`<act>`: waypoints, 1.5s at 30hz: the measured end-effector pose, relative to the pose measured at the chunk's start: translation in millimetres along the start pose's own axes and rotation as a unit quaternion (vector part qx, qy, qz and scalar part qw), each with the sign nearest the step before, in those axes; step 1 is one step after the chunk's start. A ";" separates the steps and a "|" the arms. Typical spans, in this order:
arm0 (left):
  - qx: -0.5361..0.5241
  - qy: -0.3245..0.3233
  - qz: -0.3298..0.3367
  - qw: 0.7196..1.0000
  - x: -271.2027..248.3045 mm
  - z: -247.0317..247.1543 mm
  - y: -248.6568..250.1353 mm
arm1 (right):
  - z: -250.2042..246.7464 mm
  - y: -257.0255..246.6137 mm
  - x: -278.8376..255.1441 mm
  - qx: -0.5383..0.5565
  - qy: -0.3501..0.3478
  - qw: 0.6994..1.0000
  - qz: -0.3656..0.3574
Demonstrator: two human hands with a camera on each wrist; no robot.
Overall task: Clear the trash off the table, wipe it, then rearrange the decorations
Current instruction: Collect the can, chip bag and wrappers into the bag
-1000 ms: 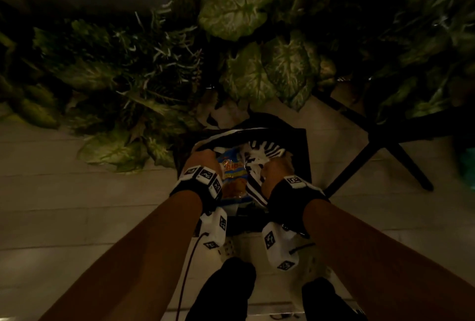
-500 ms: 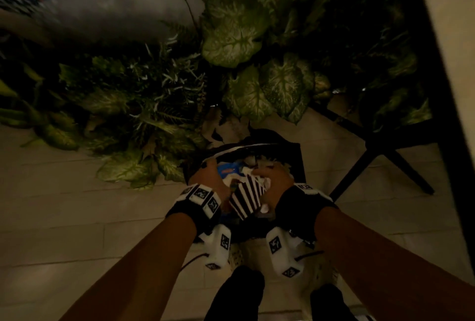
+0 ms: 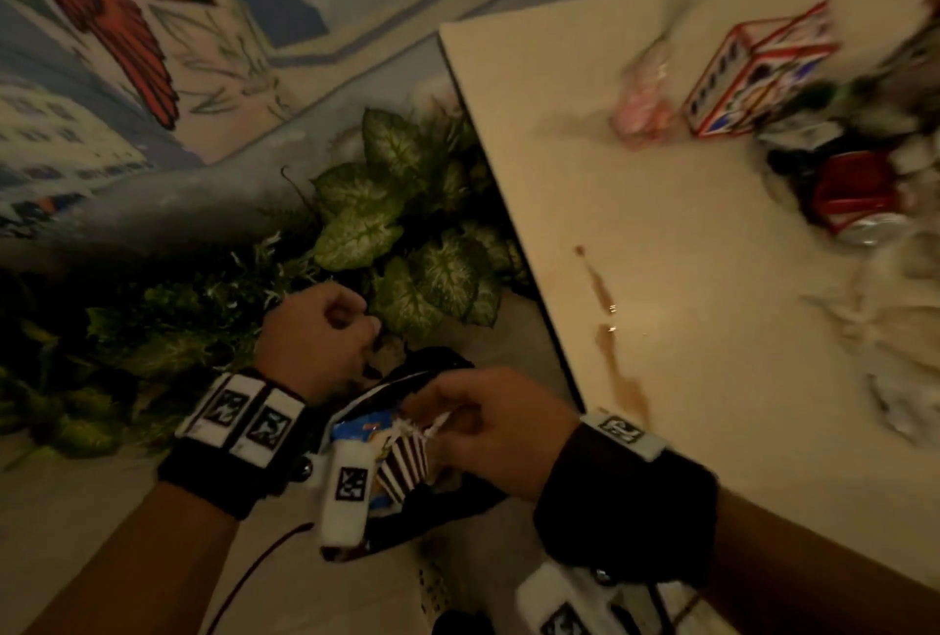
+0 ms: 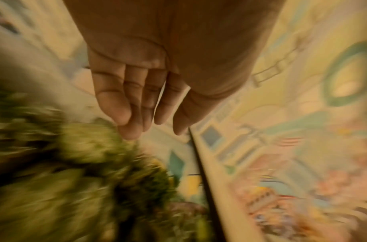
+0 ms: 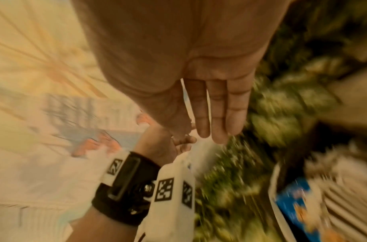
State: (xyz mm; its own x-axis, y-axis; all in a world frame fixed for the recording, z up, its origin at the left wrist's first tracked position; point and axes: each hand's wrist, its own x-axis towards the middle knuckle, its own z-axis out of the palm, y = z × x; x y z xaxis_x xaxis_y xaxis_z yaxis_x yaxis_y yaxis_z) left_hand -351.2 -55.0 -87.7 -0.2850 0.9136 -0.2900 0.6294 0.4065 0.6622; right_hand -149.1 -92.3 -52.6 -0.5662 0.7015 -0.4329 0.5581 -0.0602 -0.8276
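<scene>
A black trash bin (image 3: 443, 364) stands on the floor beside the table. In it lie a blue snack bag (image 3: 356, 431) and a brown-and-white striped paper box (image 3: 404, 461), also seen blurred as the snack bag (image 5: 292, 204) and striped box (image 5: 344, 196). My left hand (image 3: 325, 329) hovers above the bin's far rim, its fingers (image 4: 137, 101) relaxed and holding nothing. My right hand (image 3: 478, 415) is just above the striped box, and its fingers (image 5: 215, 106) are straight and hold nothing.
The beige table (image 3: 661, 253) fills the right side. On it are a brown spill streak (image 3: 610, 344), a red-and-white carton (image 3: 758, 75), a crushed red can (image 3: 854, 192), a pink blurred item (image 3: 641, 110) and crumpled white paper (image 3: 890, 329). Leafy plants (image 3: 407, 237) crowd behind the bin.
Both hands have let go of the striped box and snack bag and risen out of the bin. The head view has swung up and right, bringing the table into sight.
</scene>
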 end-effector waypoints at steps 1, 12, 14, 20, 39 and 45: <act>-0.012 -0.002 0.023 1.000 -3.4 -2.1 22.7 | -21.7 -1.8 -18.1 0.004 0.016 1.000 -0.003; 0.006 -0.073 0.158 0.985 -40.2 74.2 206.5 | -180.3 65.2 -175.8 0.024 0.100 0.994 0.035; 0.011 -0.076 0.160 0.984 -47.6 91.8 227.7 | -205.9 86.0 -195.4 0.006 0.111 0.992 0.053; -0.018 -0.076 0.136 0.988 -62.3 129.1 266.8 | -282.8 127.9 -233.1 -0.006 0.179 0.978 0.109; 0.091 -0.091 0.158 0.979 0.1 207.4 345.3 | -413.0 175.5 -153.6 -0.221 0.277 0.914 0.196; 0.151 -0.091 0.172 0.969 17.6 263.7 397.2 | -436.6 202.3 -123.7 -0.361 0.185 0.895 0.187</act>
State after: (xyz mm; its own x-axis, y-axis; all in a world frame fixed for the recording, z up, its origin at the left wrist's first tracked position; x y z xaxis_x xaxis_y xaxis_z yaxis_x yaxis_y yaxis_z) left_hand 84.4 124.2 -12.0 0.0934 0.9704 -0.2226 0.8552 0.0363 0.5170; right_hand 298.7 118.8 -10.4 -0.0926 0.9229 -0.3738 0.9885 0.0402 -0.1457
